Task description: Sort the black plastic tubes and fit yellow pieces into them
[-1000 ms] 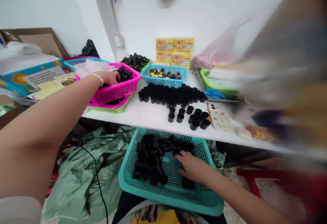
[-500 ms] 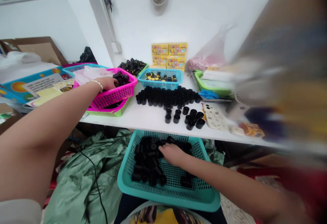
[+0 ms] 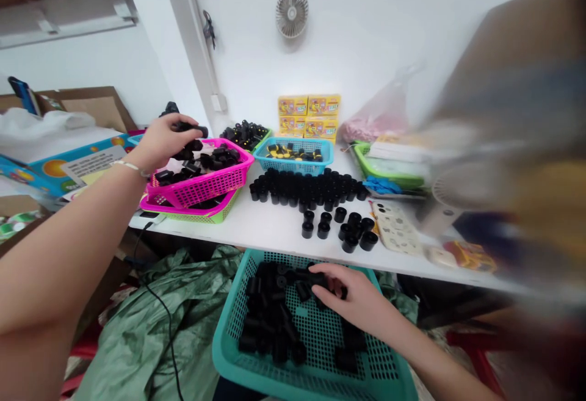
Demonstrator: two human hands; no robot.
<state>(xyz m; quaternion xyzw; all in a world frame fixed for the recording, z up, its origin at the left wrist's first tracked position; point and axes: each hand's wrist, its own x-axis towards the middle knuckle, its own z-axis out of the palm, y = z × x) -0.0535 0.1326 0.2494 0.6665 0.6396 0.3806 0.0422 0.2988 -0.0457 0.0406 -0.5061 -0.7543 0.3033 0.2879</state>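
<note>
- Left hand (image 3: pixel 162 143): fingers (image 3: pixel 183 121) are curled shut around a matte black cylinder (image 3: pixel 200 132), looks like rubber or plastic. Its long axis runs roughly sideways, with one end sticking out past the fingertips.
- Right hand (image 3: pixel 354 297): fingers (image 3: pixel 334 276) are curved over a black piece (image 3: pixel 318 279) lying sideways on top of the pile. Can't tell if they're actually gripping it.
- That pile of black cylinders (image 3: pixel 268 318) sits in a teal mesh basket (image 3: pixel 218 340), just below the front edge of the worktop (image 3: pixel 274 233). The right hand is the closer one.
- Left end of the worktop: a pink mesh basket (image 3: pixel 206 187) full of black pieces sits right under the left hand, stacked on a lime-green basket (image 3: pixel 215 216).
- Middle of the worktop: rows of upright black cylinders (image 3: pixel 304 187), with a blue mesh basket (image 3: pixel 293 166) behind them.
</note>
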